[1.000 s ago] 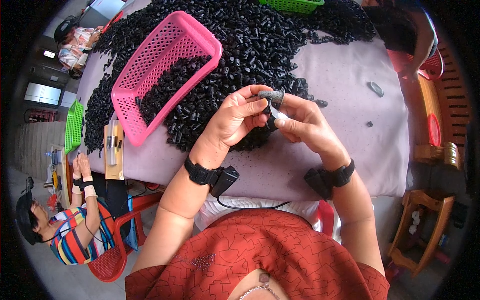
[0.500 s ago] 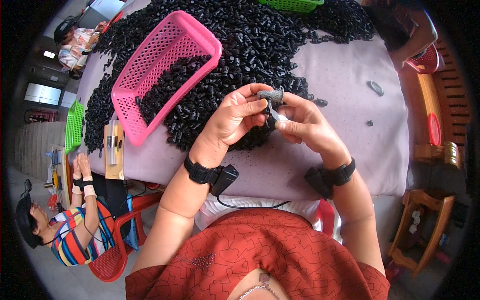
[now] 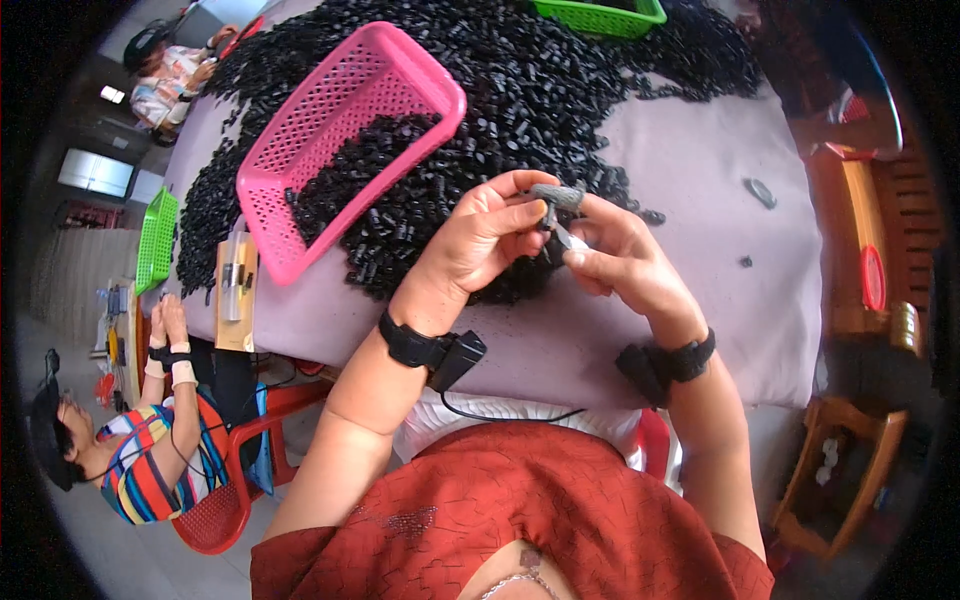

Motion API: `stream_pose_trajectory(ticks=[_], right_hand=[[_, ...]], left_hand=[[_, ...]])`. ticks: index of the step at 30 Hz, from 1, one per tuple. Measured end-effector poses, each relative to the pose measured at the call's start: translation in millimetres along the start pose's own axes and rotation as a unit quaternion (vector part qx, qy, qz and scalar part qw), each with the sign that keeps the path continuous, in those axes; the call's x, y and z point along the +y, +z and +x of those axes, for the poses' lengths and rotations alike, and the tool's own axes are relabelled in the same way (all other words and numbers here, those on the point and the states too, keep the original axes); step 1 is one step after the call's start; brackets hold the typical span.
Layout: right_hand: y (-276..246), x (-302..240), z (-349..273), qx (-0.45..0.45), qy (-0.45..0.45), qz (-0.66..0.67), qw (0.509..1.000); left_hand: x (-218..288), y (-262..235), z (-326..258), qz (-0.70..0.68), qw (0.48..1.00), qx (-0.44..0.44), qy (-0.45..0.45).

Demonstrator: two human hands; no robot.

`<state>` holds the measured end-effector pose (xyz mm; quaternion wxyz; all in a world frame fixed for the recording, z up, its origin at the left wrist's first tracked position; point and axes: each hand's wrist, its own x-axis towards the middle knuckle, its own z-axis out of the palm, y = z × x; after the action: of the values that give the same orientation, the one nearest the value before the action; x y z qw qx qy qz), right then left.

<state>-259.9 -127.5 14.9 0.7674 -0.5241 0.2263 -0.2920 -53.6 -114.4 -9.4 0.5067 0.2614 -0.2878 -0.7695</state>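
"What's held?"
"On my remote feed, the left hand (image 3: 485, 235) pinches a small black piece (image 3: 547, 243) over the black heap (image 3: 530, 110), its outline mostly hidden by fingers."
"And the right hand (image 3: 635, 255)?"
"Gripping a pale, pointed tool (image 3: 573, 241) beside the piece; I can't make out its handle. The far green basket (image 3: 605, 22) is cut off."

Soft, even light here, washing the lilac tablecloth (image 3: 715, 190) palest toward its right; tiny glints pepper the heap of black plastic pieces (image 3: 540, 85). There's a slight smear across it all: the line pattern on the red shirt (image 3: 480, 490) breaks up, and the pieces lose their edges. Fisheye bend curves the cloth's borders, blackness ringing the rim. Upper right, it's murky, shapes sinking into shadow; the light's source I can't make out.
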Motion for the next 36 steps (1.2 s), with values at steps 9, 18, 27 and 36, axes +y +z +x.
stream_pose_trajectory(ticks=[9, 18, 27, 36], right_hand=[[-1.8, 3.9, -0.5, 0.032, 0.019, 0.007, 0.999], [1.1, 1.7, 1.8, 0.04, 0.016, -0.007, 0.999], [-1.6, 2.8, 0.1, 0.054, 0.01, -0.021, 0.998], [-0.3, 3.5, 0.7, 0.055, 0.005, -0.032, 0.998]], left_hand=[[24.1, 14.8, -12.9, 0.288, 0.817, 0.214, 0.451], [62.9, -9.3, -15.2, 0.609, 0.521, 0.339, 0.492], [27.6, 8.1, -6.8, 0.603, 0.744, 0.139, 0.25], [17.8, -3.9, 0.6, 0.695, 0.686, 0.055, 0.208]])
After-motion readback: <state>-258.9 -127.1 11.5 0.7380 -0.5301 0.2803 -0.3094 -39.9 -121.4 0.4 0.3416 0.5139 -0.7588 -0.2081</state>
